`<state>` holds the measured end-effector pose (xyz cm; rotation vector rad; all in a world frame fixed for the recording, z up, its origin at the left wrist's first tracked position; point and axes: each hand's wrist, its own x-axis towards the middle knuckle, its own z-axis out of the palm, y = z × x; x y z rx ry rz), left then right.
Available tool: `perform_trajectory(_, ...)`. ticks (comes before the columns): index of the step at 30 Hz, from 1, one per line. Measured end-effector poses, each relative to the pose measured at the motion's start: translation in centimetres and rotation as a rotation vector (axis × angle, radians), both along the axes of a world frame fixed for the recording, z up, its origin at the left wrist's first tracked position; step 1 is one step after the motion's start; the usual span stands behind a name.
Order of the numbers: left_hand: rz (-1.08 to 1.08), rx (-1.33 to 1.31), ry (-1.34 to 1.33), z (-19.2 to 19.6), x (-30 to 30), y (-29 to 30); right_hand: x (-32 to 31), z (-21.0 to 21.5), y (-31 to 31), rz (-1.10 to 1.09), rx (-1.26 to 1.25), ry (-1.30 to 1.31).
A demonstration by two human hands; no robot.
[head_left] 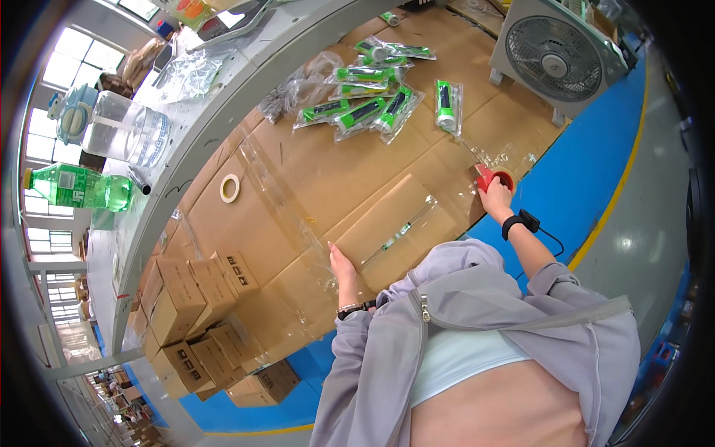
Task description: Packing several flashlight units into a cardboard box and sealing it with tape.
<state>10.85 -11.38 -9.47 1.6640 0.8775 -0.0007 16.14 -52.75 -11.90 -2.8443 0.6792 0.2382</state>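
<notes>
In front of me lies a flat brown cardboard box (pixel 381 217). A clear tape strip with a green-and-white printed patch (pixel 397 236) runs along its top. My left hand (pixel 342 267) rests with fingers stretched out against the box's left end, holding nothing. Off the box's right end, my right hand (pixel 494 198) is closed round a red tape dispenser (pixel 485 177); its far side is partly hidden by my fingers. Just beyond it, one bagged green-and-white tube-shaped item with a black panel (pixel 445 106) lies on the cardboard-covered table (pixel 298 171).
Several more bagged green items (pixel 363 112) lie at the far side beside crumpled clear plastic (pixel 302 83). A tape roll (pixel 230 188) sits left of the box. Small cartons (pixel 175 302) are stacked at the left. A fan (pixel 553 63) stands far right; a green bottle (pixel 78 186) is on the shelf.
</notes>
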Motion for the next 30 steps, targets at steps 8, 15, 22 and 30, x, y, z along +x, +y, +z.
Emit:
perform_trajectory(8, -0.049, 0.48, -0.21, 4.0, -1.0, -0.4, -4.2, 5.7, -0.6, 0.148, 0.652, -0.071)
perform_trajectory(15, -0.699, -0.268, -0.33, 15.3, -0.9, -4.7, -4.8, 16.7, 6.6, 0.556, 0.987, 0.093)
perform_trajectory(22, -0.837, -0.402, -0.22, 15.8, -1.8, -6.3, -5.1, 19.7, 9.7, 0.829, 1.08, 0.142)
perform_trajectory(30, -0.618, -0.097, -0.284, 17.2, -5.0, -7.8, -5.3, 19.9, 10.3, 1.13, 0.973, 0.13)
